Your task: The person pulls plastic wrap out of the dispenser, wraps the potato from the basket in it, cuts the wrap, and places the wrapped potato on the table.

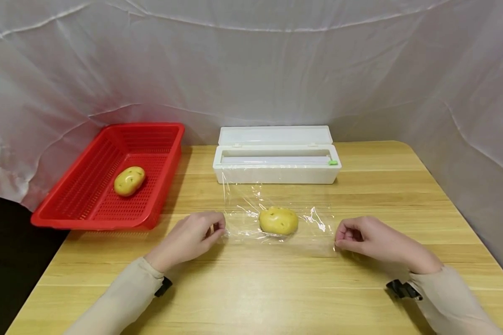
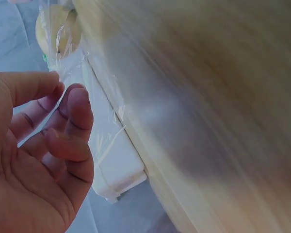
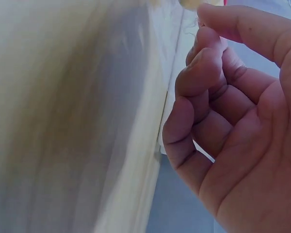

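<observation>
A clear sheet of plastic wrap [image 1: 243,228] stretches from the front of a white wrap dispenser box [image 1: 276,174] toward me. On the sheet lies a yellow potato [image 1: 278,221], roughly midway between my hands. My left hand [image 1: 197,235] pinches the near left corner of the film between thumb and forefinger; in the left wrist view the film [image 2: 60,36] runs up from those fingertips. At the near right corner my right hand [image 1: 370,239] pinches the film the same way, its other fingers [image 3: 201,73] loosely curled in the right wrist view.
A red plastic basket [image 1: 159,204] holding another potato [image 1: 129,181] stands at the left edge of the wooden table [image 1: 251,298]. The dispenser's lid [image 1: 275,135] is raised, and a green slider [image 1: 333,162] sits at its right end. A pale curtain [image 1: 268,70] hangs behind.
</observation>
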A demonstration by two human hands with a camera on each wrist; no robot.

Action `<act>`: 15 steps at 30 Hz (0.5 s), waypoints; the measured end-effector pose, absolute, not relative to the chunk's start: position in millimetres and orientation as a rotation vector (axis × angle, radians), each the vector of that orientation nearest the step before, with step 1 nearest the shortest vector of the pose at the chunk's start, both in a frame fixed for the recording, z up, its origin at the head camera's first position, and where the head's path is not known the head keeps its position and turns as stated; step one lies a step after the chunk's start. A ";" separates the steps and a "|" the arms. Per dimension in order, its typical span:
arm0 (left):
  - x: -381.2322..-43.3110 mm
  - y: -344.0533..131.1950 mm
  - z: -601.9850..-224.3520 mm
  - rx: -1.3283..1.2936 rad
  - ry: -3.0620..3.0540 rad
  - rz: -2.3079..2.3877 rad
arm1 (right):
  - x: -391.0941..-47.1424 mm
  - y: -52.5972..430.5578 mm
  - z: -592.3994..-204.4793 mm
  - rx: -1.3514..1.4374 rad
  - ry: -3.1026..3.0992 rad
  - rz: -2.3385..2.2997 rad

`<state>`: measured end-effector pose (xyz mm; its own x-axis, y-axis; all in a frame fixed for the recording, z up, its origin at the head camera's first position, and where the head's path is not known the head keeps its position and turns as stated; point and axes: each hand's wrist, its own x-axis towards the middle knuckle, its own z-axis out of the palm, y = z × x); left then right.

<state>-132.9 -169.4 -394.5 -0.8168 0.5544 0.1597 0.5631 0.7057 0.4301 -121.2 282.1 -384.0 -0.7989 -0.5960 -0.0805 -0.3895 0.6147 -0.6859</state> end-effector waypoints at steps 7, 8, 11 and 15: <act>-136.2 -168.0 -393.8 -0.903 -2.873 -0.723 | -128.6 282.0 -385.1 -0.779 2.574 -0.962; -136.6 -168.0 -394.3 -0.904 -2.880 -0.713 | -129.3 281.6 -386.1 -0.776 2.573 -0.955; -137.9 -167.8 -397.3 -0.917 -2.916 -0.661 | -131.2 280.3 -389.2 -0.786 2.554 -0.921; -139.3 -167.3 -400.2 -0.927 -2.945 -0.599 | -133.5 277.7 -392.1 -0.792 2.529 -0.897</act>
